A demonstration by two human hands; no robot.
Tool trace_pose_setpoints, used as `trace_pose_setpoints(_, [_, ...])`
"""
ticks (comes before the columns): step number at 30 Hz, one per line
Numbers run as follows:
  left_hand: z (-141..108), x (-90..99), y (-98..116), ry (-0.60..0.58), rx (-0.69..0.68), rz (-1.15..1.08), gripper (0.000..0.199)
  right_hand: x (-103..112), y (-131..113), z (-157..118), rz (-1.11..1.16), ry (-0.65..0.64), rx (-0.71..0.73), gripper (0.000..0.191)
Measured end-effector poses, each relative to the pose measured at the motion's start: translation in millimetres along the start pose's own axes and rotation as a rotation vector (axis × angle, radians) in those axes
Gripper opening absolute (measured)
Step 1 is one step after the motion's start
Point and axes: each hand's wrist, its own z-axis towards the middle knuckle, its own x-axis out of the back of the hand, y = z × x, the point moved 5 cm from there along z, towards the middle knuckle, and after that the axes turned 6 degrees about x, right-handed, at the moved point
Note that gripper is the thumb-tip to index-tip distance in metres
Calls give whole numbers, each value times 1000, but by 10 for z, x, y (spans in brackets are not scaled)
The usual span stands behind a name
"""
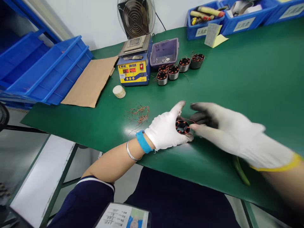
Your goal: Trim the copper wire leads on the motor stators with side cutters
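My left hand (167,129), in a white glove, is wrapped round a copper-wound motor core (182,127) near the table's front edge. A thin copper wire rises from the core towards the right. My right hand (218,126), in a white glove with dark fingertips, is beside the core, its thumb tip close to the core's right side. Its fingers are apart from the thumb, and it is slightly blurred; no held object shows in it. Left of my left hand lies a loose heap of copper wire bits (140,114).
Several wound cores (173,72) stand behind, by a purple bin (164,52) and a yellow-blue CM 550 device (134,71). A round pale block (119,91), cardboard (91,82) and blue crates (57,72) are left. Blue tool bins (204,23) line the back; a green-handled tool (241,171) lies right.
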Motion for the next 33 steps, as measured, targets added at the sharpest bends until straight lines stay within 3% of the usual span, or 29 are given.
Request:
trace_pose_setpoints(3, [26,4,-2,-9,-4,33,110,-46,-363,-54,92,71,95,48])
trace_pose_setpoints(5, [33,5,15,-44,4,71,108,-40,-621,-151,75,76,416,39])
trace_pose_setpoints(7, [33,-9,42,-87,3,99,104,-58,-812,-309,50,-35,772,38])
trace_pose_setpoints(9, [30,-31,67,-116,-24,94,102,-60,-843,-435,58,-157,961,42])
trace_pose_setpoints(11, [27,-54,73,-155,-79,51,106,21,-685,-413,128,-86,842,37])
trace_pose_setpoints(14, [4,-29,60,-217,-218,-46,109,174,-218,-278,178,209,429,30])
trace_pose_setpoints(16, [-34,65,65,-179,-329,-57,107,177,-3,-206,75,269,326,31])
trace_pose_setpoints(19, [-111,234,102,-42,-395,-36,108,44,24,-106,-102,158,496,34])
trace_pose_setpoints(22, [-161,307,122,105,-270,-50,95,-55,-93,-59,-139,124,690,31])
trace_pose_setpoints(25, [-155,207,117,129,-133,-39,78,-85,-201,-46,-155,132,793,31])
trace_pose_setpoints(29, [-89,24,134,55,-147,-5,60,-80,-216,-56,-288,89,767,32])
trace_pose_setpoints(33, [-38,34,103,114,-126,10,59,14,-27,-103,-471,-2,618,24])
